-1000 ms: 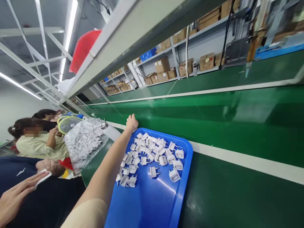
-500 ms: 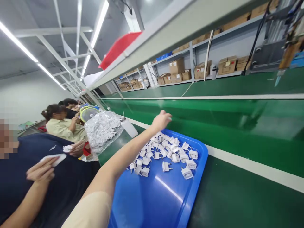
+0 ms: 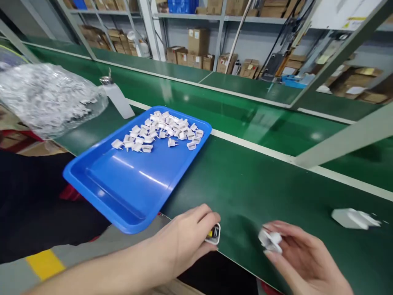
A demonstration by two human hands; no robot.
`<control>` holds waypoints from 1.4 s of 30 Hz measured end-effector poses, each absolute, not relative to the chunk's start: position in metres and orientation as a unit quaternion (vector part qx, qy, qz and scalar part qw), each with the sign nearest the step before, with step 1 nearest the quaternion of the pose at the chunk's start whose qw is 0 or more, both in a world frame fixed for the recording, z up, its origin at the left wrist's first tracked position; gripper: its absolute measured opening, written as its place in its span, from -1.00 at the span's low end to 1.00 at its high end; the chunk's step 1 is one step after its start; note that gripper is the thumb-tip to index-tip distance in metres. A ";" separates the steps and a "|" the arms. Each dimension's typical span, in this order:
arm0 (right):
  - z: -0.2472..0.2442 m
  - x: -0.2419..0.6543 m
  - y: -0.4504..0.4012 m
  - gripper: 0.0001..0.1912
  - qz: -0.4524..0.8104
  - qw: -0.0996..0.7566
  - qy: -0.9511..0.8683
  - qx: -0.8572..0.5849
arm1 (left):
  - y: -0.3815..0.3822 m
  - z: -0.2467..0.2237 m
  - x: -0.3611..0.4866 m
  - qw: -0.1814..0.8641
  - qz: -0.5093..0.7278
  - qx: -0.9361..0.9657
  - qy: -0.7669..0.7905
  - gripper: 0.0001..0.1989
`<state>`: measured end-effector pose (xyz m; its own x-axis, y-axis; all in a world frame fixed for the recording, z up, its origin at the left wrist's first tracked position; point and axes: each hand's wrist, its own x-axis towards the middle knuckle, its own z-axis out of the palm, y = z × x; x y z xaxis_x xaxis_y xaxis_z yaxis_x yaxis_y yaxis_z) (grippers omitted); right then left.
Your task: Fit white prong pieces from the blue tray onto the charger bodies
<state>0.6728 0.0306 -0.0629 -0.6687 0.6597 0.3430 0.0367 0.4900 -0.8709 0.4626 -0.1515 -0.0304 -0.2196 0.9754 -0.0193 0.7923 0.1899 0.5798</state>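
Note:
Near the bench's front edge, my left hand (image 3: 192, 231) is closed round a white charger housing (image 3: 217, 235). The housing's open end faces right and shows yellow and dark parts inside. To the right of it, my right hand (image 3: 303, 256) pinches a white plug cover (image 3: 270, 241) between thumb and fingers, apart from the housing. Many similar white plug covers (image 3: 166, 127) are heaped at the far end of a blue tray (image 3: 123, 196) on the left. At the far right a white charger with pins (image 3: 353, 218) lies on the bench, slightly blurred.
A clear bag of white parts (image 3: 49, 98) and a white bottle with a metal top (image 3: 118, 98) stand beyond the tray's left. A slanted frame post (image 3: 344, 135) rises at the right. A person in dark clothes (image 3: 39, 205) is at the left.
The view has swung right and down. A left arm stretched over the tray before; now both hands are at the front edge, the left holding a housing and the right a plug cover.

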 end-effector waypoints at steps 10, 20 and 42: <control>-0.047 0.622 0.027 -0.78 0.171 0.209 -0.963 -0.005 | -0.101 -0.092 0.495 0.174 0.399 0.514 0.739 -0.74; -0.065 0.629 0.028 -0.77 0.291 0.252 -0.915 -0.119 | -0.088 -0.096 0.508 -0.022 0.333 0.524 0.784 -0.82; -0.049 0.652 0.053 -0.93 0.269 0.184 -0.930 -0.170 | -0.084 -0.095 0.513 -0.053 0.342 0.499 0.795 -0.90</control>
<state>0.6520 0.0528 -0.0486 -0.8747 0.4150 0.2504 0.2171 0.7973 -0.5632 0.5133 -0.0837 -0.0947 -0.4972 0.7558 0.4260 0.8290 0.2689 0.4903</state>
